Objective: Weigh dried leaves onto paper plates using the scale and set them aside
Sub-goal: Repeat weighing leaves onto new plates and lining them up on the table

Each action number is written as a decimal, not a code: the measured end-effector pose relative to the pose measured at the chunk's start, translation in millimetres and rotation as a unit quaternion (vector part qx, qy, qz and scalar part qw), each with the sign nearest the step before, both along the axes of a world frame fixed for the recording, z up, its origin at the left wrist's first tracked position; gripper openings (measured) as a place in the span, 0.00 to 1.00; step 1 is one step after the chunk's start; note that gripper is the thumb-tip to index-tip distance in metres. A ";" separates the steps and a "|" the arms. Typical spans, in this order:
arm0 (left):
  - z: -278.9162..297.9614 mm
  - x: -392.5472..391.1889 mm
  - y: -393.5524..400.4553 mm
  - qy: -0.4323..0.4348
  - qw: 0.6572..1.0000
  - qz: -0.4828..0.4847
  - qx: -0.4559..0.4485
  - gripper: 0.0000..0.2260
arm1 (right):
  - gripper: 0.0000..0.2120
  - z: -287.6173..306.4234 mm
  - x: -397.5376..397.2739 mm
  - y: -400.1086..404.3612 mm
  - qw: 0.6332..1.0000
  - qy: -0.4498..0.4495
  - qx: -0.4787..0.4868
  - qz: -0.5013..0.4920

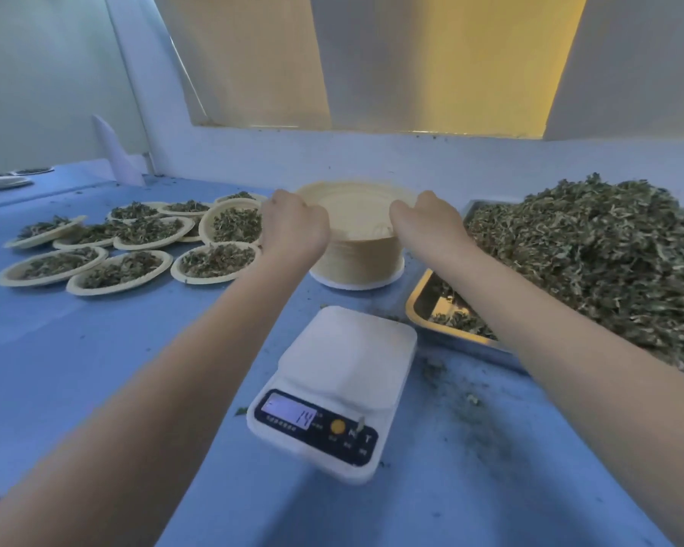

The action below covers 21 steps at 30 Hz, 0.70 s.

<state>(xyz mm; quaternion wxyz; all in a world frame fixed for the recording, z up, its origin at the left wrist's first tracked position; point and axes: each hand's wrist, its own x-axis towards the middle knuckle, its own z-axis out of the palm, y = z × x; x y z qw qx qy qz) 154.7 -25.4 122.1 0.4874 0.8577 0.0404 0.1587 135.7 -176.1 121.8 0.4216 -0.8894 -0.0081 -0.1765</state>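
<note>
Scene: a person's two bare arms reach forward over a blue table [76, 349] toward a tall stack of empty paper plates [356, 246] at about 12 o'clock from the scale.
Left hand: the left hand [293, 227] sits on the stack's left rim, fingers curled over the edge of the top plate; it appears to be pinching that plate, though the fingertips are hidden behind the knuckles.
Right hand: the right hand [427, 223] curls over the right rim in the same way, thumb toward the plate's middle, gripping the edge.
Scale: a white digital scale [332, 392] lies nearest the viewer, its platform bare.
Dried leaves: a large heap of dried leaves [593, 266] fills a metal tray [423, 309] at 2 o'clock from the scale.
Filled plates: about a dozen filled plates [135, 246] of leaves lie overlapping at 10 o'clock, already set aside.
Step in hand: judged from the pose, freeing one empty plate from the stack to put on the scale.
Doing it well: peel only the top plate, since nested plates cling; check that a second one does not come up with it. Set it flat and centred on the platform, then zero the scale before adding leaves.
Writing: the display [289, 415] reads "14", possibly with a minus sign at its left. Beside an orange button are the letters "N" and "T". Small print under the display is too blurred to read. No brand is visible.
</note>
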 end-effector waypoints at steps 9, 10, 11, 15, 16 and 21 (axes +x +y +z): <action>-82.6 -74.7 19.1 0.081 0.996 -0.023 -0.001 0.21 | 0.14 -84.2 -60.7 12.4 0.988 0.099 -0.118 -0.018; -86.9 -77.5 19.2 0.093 0.995 -0.029 -0.001 0.22 | 0.17 -89.2 -63.7 11.4 0.985 0.102 -0.138 -0.025; -90.2 -79.7 19.6 0.102 0.994 -0.033 0.004 0.23 | 0.19 -92.8 -66.3 10.5 0.981 0.106 -0.161 -0.032; -95.5 -81.8 22.2 0.125 0.991 -0.039 0.001 0.31 | 0.23 -99.3 -72.6 10.3 0.967 0.094 -0.232 -0.048; -95.7 -81.6 23.7 0.128 0.991 -0.039 -0.006 0.33 | 0.24 -99.4 -72.9 10.6 0.967 0.092 -0.231 -0.050; -91.7 -76.1 32.9 0.122 0.992 -0.031 -0.030 0.33 | 0.27 -93.7 -72.0 12.6 0.975 0.072 -0.204 -0.041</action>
